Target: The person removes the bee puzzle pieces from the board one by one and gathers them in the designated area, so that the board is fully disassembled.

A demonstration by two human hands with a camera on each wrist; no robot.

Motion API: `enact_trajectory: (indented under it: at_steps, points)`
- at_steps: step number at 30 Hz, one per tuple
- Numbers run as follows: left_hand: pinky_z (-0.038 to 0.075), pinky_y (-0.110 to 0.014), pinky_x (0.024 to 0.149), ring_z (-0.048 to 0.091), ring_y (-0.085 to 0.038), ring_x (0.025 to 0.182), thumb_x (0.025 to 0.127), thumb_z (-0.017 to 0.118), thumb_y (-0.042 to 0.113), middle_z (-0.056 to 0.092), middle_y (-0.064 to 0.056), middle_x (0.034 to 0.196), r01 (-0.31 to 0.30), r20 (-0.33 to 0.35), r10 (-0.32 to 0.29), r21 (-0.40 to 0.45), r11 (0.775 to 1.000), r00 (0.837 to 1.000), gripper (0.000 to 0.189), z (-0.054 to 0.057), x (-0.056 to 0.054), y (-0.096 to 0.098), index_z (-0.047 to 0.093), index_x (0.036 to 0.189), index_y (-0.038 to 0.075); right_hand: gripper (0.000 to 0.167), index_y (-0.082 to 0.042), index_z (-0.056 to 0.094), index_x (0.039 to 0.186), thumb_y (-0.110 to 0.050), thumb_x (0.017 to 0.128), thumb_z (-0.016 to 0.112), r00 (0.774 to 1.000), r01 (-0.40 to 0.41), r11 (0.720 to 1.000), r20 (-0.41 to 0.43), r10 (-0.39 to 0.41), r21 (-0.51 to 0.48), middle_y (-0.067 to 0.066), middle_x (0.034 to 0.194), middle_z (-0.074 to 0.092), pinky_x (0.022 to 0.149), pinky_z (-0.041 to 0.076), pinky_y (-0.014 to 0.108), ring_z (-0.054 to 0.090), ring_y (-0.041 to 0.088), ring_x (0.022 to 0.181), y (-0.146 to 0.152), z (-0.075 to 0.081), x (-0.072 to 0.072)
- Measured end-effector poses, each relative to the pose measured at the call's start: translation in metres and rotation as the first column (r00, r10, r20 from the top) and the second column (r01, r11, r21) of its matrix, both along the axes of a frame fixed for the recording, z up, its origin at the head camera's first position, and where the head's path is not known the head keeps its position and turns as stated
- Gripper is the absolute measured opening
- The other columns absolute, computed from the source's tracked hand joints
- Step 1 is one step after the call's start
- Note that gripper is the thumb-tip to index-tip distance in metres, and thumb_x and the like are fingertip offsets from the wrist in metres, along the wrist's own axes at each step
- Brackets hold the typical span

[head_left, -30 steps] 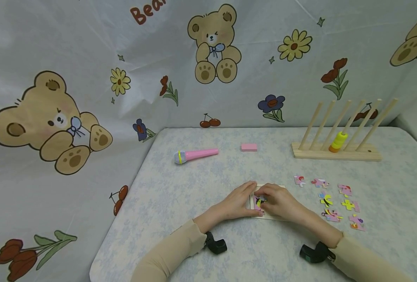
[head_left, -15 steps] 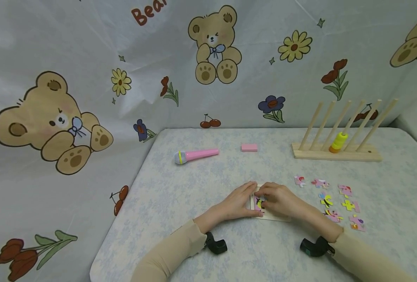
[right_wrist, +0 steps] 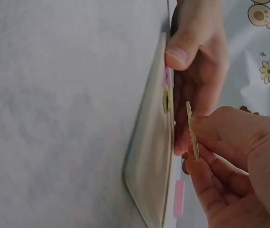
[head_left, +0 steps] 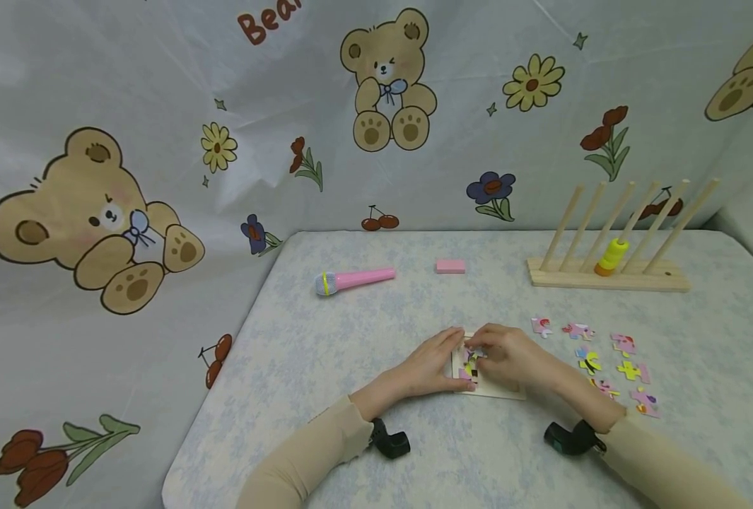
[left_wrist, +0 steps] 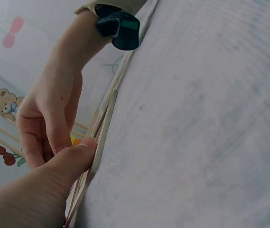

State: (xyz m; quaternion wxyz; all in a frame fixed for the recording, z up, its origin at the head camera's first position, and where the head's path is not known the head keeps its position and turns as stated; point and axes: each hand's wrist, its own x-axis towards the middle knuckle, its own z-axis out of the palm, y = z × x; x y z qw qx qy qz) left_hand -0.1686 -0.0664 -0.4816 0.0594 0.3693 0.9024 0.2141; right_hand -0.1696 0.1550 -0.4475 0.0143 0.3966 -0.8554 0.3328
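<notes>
In the head view, a wooden puzzle tray [head_left: 500,391] lies flat on the table. My left hand [head_left: 427,365] grips its left side, with the thumb [left_wrist: 78,154] on the near edge and the other fingers toward the far edge. Over the tray, my right hand [head_left: 516,355] pinches a thin jigsaw piece [right_wrist: 192,135] between thumb and fingers; the right wrist view shows it edge-on, apart from the tray. Pink and yellow jigsaw pieces [head_left: 468,372] sit in the tray's left part, partly covered by the hands.
Several loose jigsaw pieces [head_left: 588,360] lie to the right. Behind them stands a wooden peg rack [head_left: 662,281] with yellow and orange rings [head_left: 613,256] on one peg. A pink toy microphone [head_left: 357,278] and a pink block [head_left: 450,266] lie toward the back.
My right hand has shifted slightly up and to the right, bringing the pinched jigsaw piece into sight over the tray. The left hand has stayed in place.
</notes>
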Motion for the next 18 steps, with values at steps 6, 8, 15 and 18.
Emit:
enact_trajectory:
  at_steps: [6,8,15,18]
  points:
    - [0.022,-0.031,0.110,0.021,-0.017,0.139,0.082,0.062,0.060,0.024,-0.009,0.152,-0.012,0.004,0.012,-0.011,1.000,1.000,0.096,0.000,0.001,0.001,0.023,0.149,0.003,0.030,-0.005,0.070,0.109,-0.002,0.079,0.073,0.996,0.086,0.996,0.006,-0.086,-0.005,0.001,0.105,0.064,0.069,0.052,0.037,0.060,0.017,0.087,0.036,0.014,0.003]
    - [0.022,-0.030,0.110,0.021,-0.017,0.139,0.082,0.063,0.059,0.025,-0.010,0.152,-0.011,0.001,0.011,-0.008,1.000,1.000,0.096,0.000,0.002,0.001,0.023,0.149,0.003,0.031,-0.007,0.071,0.108,-0.001,0.078,0.075,0.993,0.112,0.994,-0.039,-0.112,0.007,0.001,0.104,0.065,0.070,0.053,0.036,0.062,0.021,0.091,0.050,0.015,0.006]
    - [0.020,-0.029,0.110,0.019,-0.017,0.139,0.082,0.064,0.058,0.023,-0.010,0.153,-0.012,0.010,0.012,-0.022,1.000,1.000,0.098,-0.001,0.002,-0.001,0.021,0.150,0.003,0.033,-0.007,0.071,0.106,-0.002,0.074,0.077,0.979,0.170,0.982,-0.124,-0.160,0.079,0.004,0.104,0.066,0.067,0.050,0.026,0.061,0.024,0.092,0.088,0.010,0.016]
    - [0.019,-0.028,0.110,0.019,-0.017,0.139,0.082,0.063,0.059,0.023,-0.010,0.153,-0.014,0.005,0.014,-0.024,1.000,1.000,0.097,0.000,0.000,0.000,0.021,0.150,0.003,0.033,-0.009,0.072,0.105,-0.002,0.073,0.078,0.976,0.186,0.979,-0.126,-0.175,0.078,0.002,0.104,0.066,0.076,0.044,0.014,0.059,0.033,0.099,0.096,0.005,0.017]
